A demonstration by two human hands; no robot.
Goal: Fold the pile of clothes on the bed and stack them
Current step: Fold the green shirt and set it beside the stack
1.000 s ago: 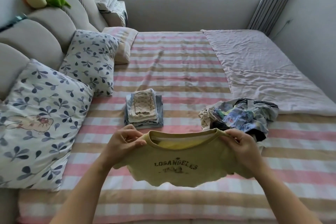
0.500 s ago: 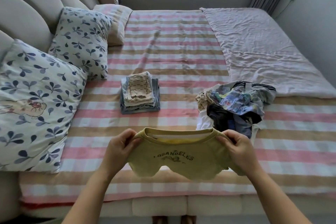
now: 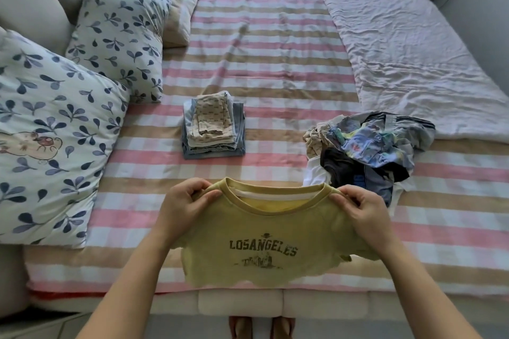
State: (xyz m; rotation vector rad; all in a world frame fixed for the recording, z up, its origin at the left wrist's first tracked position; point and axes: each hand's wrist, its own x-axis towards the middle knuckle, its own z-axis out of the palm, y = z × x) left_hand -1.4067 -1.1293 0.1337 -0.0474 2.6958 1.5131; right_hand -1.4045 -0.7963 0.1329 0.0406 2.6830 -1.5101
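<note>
My left hand point(image 3: 183, 205) and right hand point(image 3: 363, 208) pinch the shirt point(image 3: 264, 239) by its shoulders, probably so it hangs flat above the bed's point(image 3: 275, 63) near edge.

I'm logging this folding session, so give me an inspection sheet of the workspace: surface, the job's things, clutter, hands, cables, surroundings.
Surface: striped bed sheet, pink, tan and white, mostly bare in the middle.
Job's things: yellow T-shirt held up by its shoulders, print facing the camera; folded stack left of centre; unfolded pile to the right.
Clutter: nothing seen beyond bedding.
Hands: left hand and right hand each pinch a shoulder of the shirt.
Cables: a thin line on the right wall may be a cable; cannot tell.
Surroundings: two leaf-print pillows, padded headboard, pale blanket, curtain at far right.
</note>
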